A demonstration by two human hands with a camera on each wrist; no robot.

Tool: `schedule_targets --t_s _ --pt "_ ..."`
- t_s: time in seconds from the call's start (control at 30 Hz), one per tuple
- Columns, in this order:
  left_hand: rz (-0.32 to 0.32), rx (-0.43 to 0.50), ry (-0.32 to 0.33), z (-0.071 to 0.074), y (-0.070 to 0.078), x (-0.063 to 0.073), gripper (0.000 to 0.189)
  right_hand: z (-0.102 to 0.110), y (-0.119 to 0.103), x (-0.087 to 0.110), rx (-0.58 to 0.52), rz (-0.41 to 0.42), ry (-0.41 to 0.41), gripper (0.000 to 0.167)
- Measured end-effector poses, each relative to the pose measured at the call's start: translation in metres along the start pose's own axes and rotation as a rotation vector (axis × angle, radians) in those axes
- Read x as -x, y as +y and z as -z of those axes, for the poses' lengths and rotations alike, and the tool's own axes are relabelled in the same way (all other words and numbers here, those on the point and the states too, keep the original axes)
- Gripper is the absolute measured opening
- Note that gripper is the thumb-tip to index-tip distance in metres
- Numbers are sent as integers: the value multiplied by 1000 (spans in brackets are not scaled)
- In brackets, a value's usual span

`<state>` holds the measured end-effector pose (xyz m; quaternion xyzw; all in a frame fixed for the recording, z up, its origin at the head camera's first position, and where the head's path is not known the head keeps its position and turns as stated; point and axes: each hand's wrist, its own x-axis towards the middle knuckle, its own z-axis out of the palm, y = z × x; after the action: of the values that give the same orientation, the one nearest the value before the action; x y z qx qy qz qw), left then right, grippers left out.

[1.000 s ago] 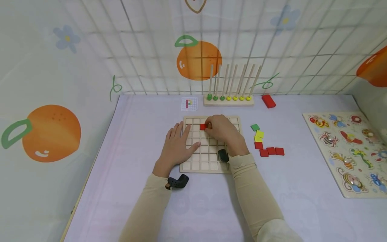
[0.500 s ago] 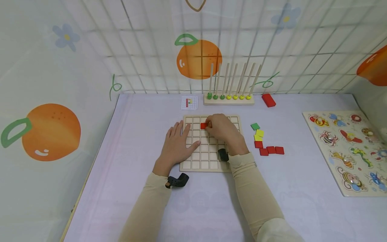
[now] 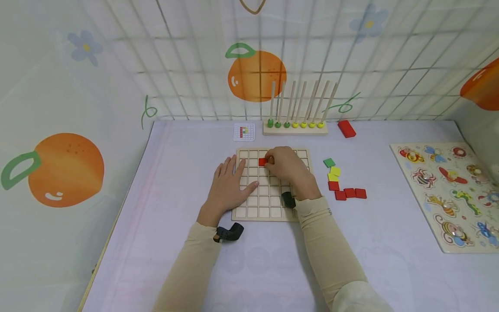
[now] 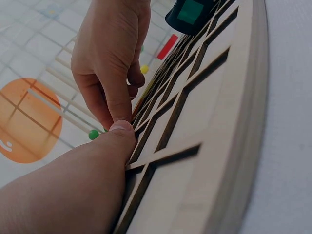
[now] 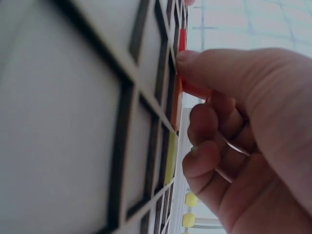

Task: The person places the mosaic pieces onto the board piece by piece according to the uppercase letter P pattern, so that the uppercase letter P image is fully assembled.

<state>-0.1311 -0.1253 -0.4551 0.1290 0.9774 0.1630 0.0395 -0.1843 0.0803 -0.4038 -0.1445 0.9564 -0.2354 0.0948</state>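
My left hand [image 3: 229, 188] rests with spread fingers on the left side of the wooden grid board [image 3: 241, 213], its thumb lying over the squares. At the board's upper middle, my right hand [image 3: 289, 169] is bent down with its fingertips right at the grid. Between its thumb and index finger it pinches a small red tile [image 5: 196, 90], seen edge-on in the right wrist view and mostly covered by the fingers. Another red tile [image 3: 262, 162] sits in a square just left of those fingertips. A yellow tile [image 5: 170, 158] lies in the grid below the hand, hidden in the head view.
Right of the board lie loose green [image 3: 329, 162], yellow [image 3: 334, 171] and red tiles [image 3: 349, 193]. Behind it are a pattern card [image 3: 244, 132], a peg stand with beads [image 3: 295, 130] and a red block [image 3: 346, 128]. An insect puzzle board [image 3: 448, 195] lies far right.
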Motion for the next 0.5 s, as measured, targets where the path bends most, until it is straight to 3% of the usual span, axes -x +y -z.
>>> schedule_targets --t_s 0.5 --pt "-5 -10 2 -1 0 0 88 0 -2 1 -27 -10 10 28"
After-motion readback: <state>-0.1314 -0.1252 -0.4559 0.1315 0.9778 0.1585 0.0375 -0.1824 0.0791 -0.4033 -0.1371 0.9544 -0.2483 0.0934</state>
